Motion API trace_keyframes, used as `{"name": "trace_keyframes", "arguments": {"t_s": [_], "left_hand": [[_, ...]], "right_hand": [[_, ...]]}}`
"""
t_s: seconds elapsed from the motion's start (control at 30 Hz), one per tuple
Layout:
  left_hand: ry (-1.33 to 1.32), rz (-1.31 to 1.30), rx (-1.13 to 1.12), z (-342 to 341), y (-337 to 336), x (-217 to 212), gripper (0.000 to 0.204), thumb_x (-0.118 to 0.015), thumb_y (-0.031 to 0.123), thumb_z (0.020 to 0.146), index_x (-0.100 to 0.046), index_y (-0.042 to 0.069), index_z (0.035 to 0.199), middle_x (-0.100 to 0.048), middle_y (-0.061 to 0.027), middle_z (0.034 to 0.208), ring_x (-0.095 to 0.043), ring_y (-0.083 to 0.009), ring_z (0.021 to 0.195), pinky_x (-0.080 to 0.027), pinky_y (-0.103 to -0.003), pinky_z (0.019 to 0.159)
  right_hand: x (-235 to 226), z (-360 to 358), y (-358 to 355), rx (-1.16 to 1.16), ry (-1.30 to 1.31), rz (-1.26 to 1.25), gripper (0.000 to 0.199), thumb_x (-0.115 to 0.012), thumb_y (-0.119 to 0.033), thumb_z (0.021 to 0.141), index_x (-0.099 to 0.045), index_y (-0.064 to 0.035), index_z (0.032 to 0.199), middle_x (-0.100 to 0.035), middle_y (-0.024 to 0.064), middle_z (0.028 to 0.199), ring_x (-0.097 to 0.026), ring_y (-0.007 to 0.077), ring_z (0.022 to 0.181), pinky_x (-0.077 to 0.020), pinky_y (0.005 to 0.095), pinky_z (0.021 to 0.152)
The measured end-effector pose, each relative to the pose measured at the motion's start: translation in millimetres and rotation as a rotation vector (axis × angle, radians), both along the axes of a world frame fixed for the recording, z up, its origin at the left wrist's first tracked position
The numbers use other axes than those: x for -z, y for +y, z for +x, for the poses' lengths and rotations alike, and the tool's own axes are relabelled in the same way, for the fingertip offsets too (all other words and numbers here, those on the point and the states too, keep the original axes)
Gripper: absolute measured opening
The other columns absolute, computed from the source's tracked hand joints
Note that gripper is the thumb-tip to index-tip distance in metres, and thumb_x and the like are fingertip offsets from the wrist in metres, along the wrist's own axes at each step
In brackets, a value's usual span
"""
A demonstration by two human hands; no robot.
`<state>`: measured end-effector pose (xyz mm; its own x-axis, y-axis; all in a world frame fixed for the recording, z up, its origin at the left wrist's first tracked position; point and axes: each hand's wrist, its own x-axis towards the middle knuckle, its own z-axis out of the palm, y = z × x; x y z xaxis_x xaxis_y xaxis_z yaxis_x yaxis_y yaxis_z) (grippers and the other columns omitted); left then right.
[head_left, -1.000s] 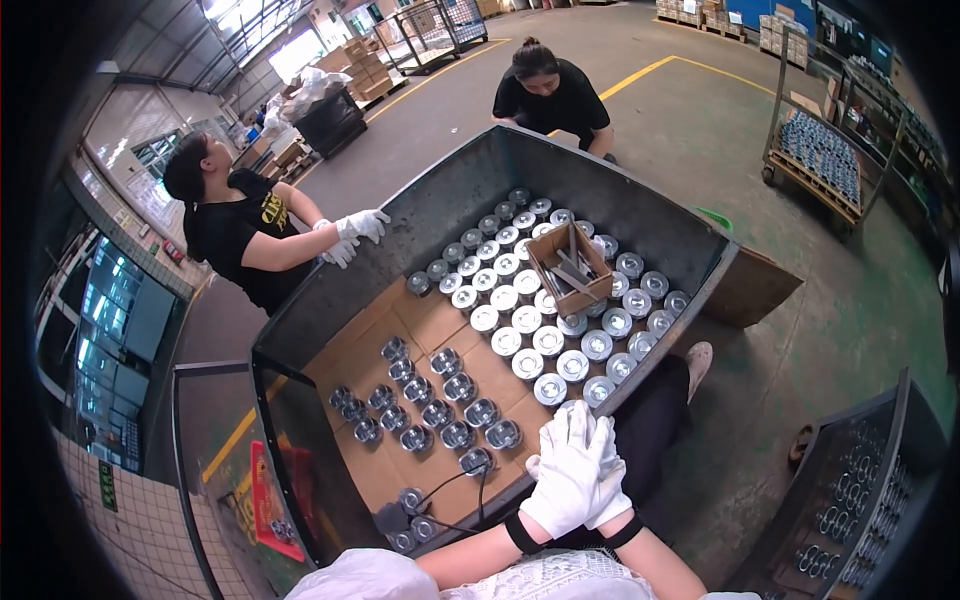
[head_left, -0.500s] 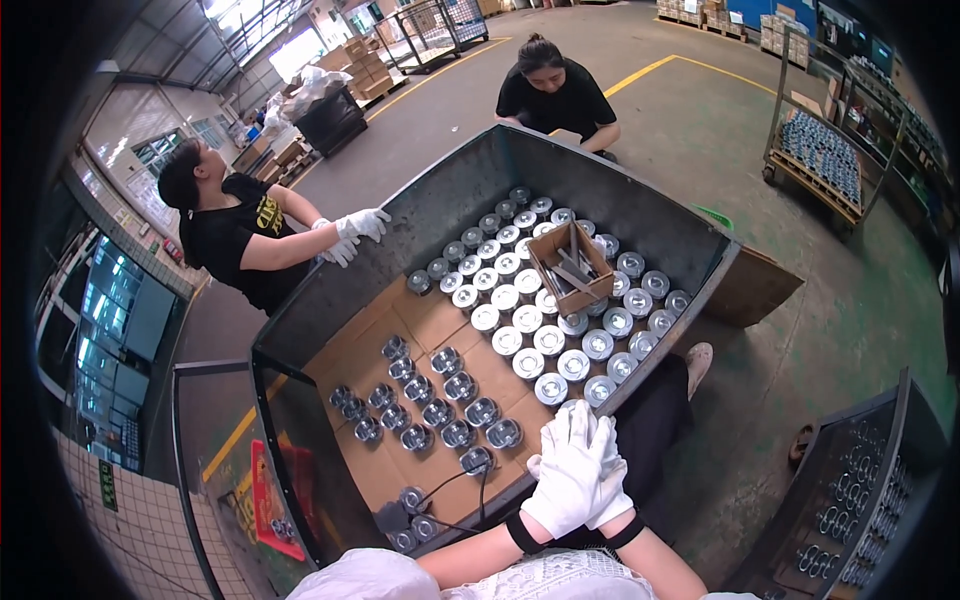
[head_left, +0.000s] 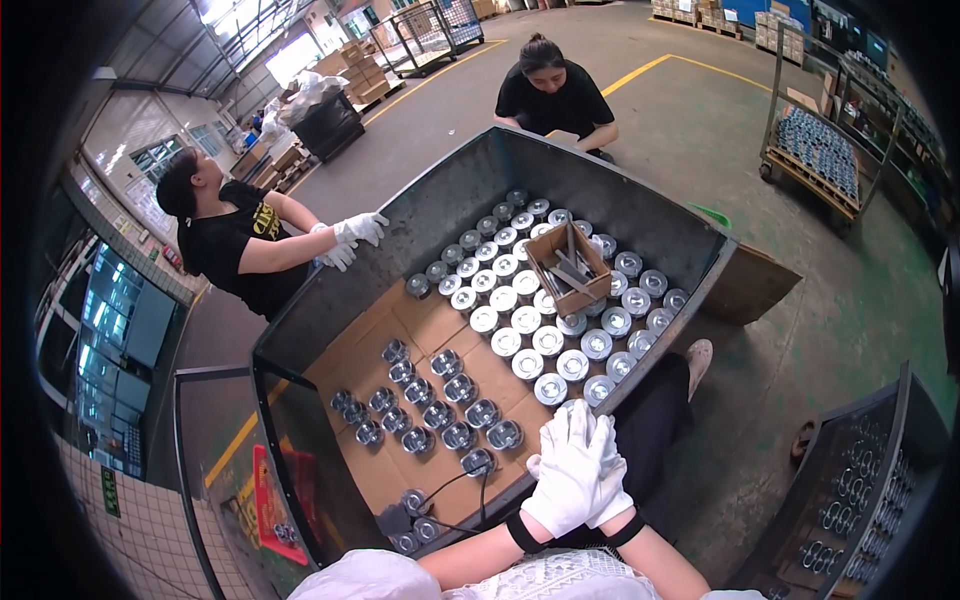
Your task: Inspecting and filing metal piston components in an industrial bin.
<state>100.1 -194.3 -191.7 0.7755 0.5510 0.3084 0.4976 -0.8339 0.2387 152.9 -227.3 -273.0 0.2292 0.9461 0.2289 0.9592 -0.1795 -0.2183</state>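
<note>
Yellow lettering (head_left: 267, 222) on shirt (head_left: 212, 252), green wall sign (head_left: 110, 491)

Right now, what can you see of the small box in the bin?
The small box is brown, looks like cardboard, and is open at the top. Several long, flat, greyish strips lie loosely inside, some leaning on its walls; their material is unclear. It sits on the silver round parts, angled across their rows, in the right half of the bin. Nobody is touching it.

White-gloved fingers (head_left: 560, 432), black wristbands (head_left: 522, 534), silvery cylinders (head_left: 547, 341), brown cardboard (head_left: 430, 322), dark grey bin (head_left: 620, 205), white lace-patterned top (head_left: 560, 576)
</note>
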Motion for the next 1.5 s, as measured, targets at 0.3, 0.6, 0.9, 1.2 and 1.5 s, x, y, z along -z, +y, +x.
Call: {"name": "trace_keyframes", "arguments": {"t_s": [0.3, 0.6, 0.9, 1.2, 1.5], "left_hand": [[-0.555, -0.641, 0.167, -72, 60, 203, 0.059, -0.069, 0.015, 0.074, -0.060, 0.005, 0.132, -0.046, -0.0302, 0.149, -0.046, -0.0508, 0.132, -0.039, -0.056, 0.109], [-0.071, -0.130, -0.007, 4, -10, 26, 0.060, -0.069, 0.017, 0.075, -0.059, 0.004, 0.133, -0.043, -0.0308, 0.150, -0.044, -0.0519, 0.134, -0.038, -0.057, 0.109], [0.080, -0.128, 0.063, -6, 8, 2, 0.077, -0.072, 0.041, 0.080, -0.051, 0.002, 0.143, -0.041, -0.0336, 0.148, -0.039, -0.0531, 0.133, -0.032, -0.063, 0.109], [0.109, -0.199, 0.011, -5, 7, 9, 0.081, -0.074, 0.039, 0.076, -0.048, 0.007, 0.146, -0.039, -0.0287, 0.153, -0.036, -0.0503, 0.139, -0.031, -0.061, 0.112], [0.079, -0.203, -0.022, -5, 5, 9, 0.079, -0.075, 0.037, 0.076, -0.049, 0.007, 0.145, -0.040, -0.0283, 0.153, -0.038, -0.0502, 0.138, -0.033, -0.062, 0.111]], "right_hand": [[-13, -23, 9, -0.050, 0.078, 0.050, 0.067, -0.049, -0.060, 0.097, -0.050, -0.0163, 0.147, -0.035, 0.0170, 0.160, -0.026, 0.0390, 0.149, -0.0163, 0.0642, 0.117], [5, 7, -8, 0.045, 0.033, -0.029, 0.070, -0.049, -0.060, 0.096, -0.045, -0.0171, 0.151, -0.033, 0.0167, 0.162, -0.024, 0.0385, 0.150, -0.0159, 0.0639, 0.117], [-14, 0, -1, -0.021, 0.101, 0.024, 0.068, -0.051, -0.061, 0.095, -0.051, -0.0165, 0.146, -0.035, 0.0185, 0.160, -0.029, 0.0404, 0.148, -0.0254, 0.0637, 0.113], [-32, -8, 3, 0.087, 0.345, 0.067, 0.061, -0.055, -0.056, 0.093, -0.054, -0.0148, 0.137, -0.047, 0.0151, 0.148, -0.037, 0.0391, 0.141, -0.0282, 0.0618, 0.112], [2, -2, 3, 0.021, 0.044, 0.105, 0.060, -0.059, -0.055, 0.089, -0.062, -0.0119, 0.130, -0.047, 0.0217, 0.147, -0.037, 0.0459, 0.140, -0.0300, 0.0682, 0.108]]}}
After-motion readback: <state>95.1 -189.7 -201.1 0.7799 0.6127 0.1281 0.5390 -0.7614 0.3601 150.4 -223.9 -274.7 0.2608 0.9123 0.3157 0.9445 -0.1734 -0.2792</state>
